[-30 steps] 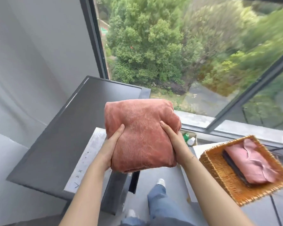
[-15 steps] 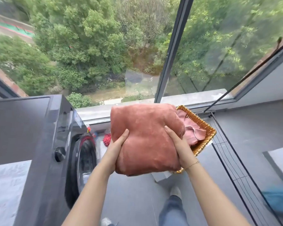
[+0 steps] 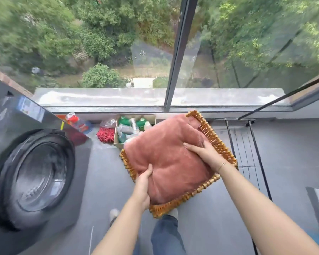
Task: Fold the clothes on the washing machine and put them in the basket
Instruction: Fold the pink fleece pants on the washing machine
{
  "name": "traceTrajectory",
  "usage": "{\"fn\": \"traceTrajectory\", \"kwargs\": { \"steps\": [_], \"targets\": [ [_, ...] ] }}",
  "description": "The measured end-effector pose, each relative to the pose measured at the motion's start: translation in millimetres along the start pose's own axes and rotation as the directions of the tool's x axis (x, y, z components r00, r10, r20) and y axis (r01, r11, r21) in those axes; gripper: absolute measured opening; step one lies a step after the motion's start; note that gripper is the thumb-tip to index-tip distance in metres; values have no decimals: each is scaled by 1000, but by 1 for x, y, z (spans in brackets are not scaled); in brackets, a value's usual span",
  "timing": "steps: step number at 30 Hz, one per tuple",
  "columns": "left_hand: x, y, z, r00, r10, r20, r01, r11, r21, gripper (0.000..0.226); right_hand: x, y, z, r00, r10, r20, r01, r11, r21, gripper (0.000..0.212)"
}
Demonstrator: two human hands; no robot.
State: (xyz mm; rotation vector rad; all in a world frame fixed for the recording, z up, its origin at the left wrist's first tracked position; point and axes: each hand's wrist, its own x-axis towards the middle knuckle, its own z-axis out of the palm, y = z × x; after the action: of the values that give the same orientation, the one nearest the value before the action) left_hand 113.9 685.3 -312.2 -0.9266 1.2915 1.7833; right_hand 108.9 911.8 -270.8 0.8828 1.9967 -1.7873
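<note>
A large window (image 3: 103, 52) fills the upper half of the frame, split by a dark upright frame bar (image 3: 179, 52), with green trees (image 3: 44, 34) outside and daylight coming through. Below it runs a pale ledge (image 3: 99, 97), and the floor (image 3: 293, 153) is dark grey. At the foot of the window, centre left, sit a cardboard box of bottles (image 3: 133, 127), a red mop head (image 3: 105, 135) and a plastic bag (image 3: 108, 123).
</note>
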Motion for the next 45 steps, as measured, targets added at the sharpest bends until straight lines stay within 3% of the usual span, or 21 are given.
{"fn": "traceTrajectory", "kwargs": {
  "steps": [3, 5, 8, 11, 15, 18, 21, 26, 28, 31, 32, 33, 34, 35, 36, 37, 38, 40, 41, 45],
  "targets": [
    [58, -39, -18, 991, -80, -107, 76, 996, -42, 66, 42, 35, 12, 991, 112, 76, -110, 993, -36, 49],
    [65, -49, -17, 983, -97, -155, 87, 994, -71, 63, 64, 56, 22, 974, 198, 111, -192, 979, -61, 41],
    [74, -55, -2, 956, 29, -291, -36, 999, -21, 40, 90, 83, 41, 934, 323, 151, -305, 944, -129, 49],
    [89, -60, 8, 906, 111, -409, -115, 993, 14, 37, 104, 92, 56, 881, 435, 183, -397, 893, -214, 43],
    [105, -65, 4, 875, 109, -472, -84, 994, 74, 29, 115, 105, 58, 933, 293, 209, -240, 940, -243, 29],
    [117, -62, 1, 869, 89, -488, -31, 992, 126, 22, 118, 115, 44, 976, 177, 130, -113, 911, -396, 30],
    [122, -61, -5, 873, 36, -486, 50, 985, 162, 31, 117, 118, 33, 998, 62, -26, -67, 848, -526, 37],
    [126, -61, -4, 891, -138, -432, 196, 976, 92, 43, 105, 118, 47, 993, 38, -109, -88, 861, -501, 43],
    [120, -52, 2, 869, -123, -479, 208, 970, 129, 50, 95, 121, 51, 992, 44, -115, -92, 887, -452, 54],
    [94, -39, 14, 860, 15, -511, 142, 953, 267, 77, 68, 125, 51, 949, -155, -276, 29, 911, -412, 47],
    [80, -34, 18, 862, 177, -476, 41, 910, 413, 83, 57, 125, 51, 899, -264, -348, 70, 873, -482, 43],
    [66, -28, 23, 835, 400, -379, -86, 775, 626, 84, 45, 124, 52, 847, -373, -378, 100, 812, -576, 40],
    [58, -23, 27, 755, 624, -199, -214, 522, 826, 80, 35, 122, 56, 822, -442, -358, 127, 756, -642, 37],
    [57, -20, 29, 643, 765, 49, -309, 200, 930, 73, 26, 121, 60, 837, -448, -314, 144, 735, -663, 37],
    [63, -16, 30, 570, 771, 282, -351, -82, 933, 65, 22, 122, 64, 881, -402, -250, 147, 735, -662, 42],
    [73, -12, 31, 585, 688, 429, -357, -256, 898, 59, 22, 127, 67, 929, -318, -188, 120, 741, -660, 50],
    [85, -11, 30, 661, 568, 490, -346, -349, 871, 57, 25, 133, 69, 959, -242, -148, 78, 728, -681, 60],
    [113, -17, 19, 833, 304, 463, -319, -420, 850, 73, 41, 147, 67, 982, -124, -144, -11, 719, -694, 75],
    [122, -21, 11, 874, 200, 442, -319, -449, 835, 86, 49, 150, 65, 987, -65, -146, -53, 725, -687, 78],
    [141, -39, -4, 891, 98, 443, -344, -492, 800, 126, 89, 176, 63, 993, 30, -111, -105, 630, -769, 80]
  ]
}}
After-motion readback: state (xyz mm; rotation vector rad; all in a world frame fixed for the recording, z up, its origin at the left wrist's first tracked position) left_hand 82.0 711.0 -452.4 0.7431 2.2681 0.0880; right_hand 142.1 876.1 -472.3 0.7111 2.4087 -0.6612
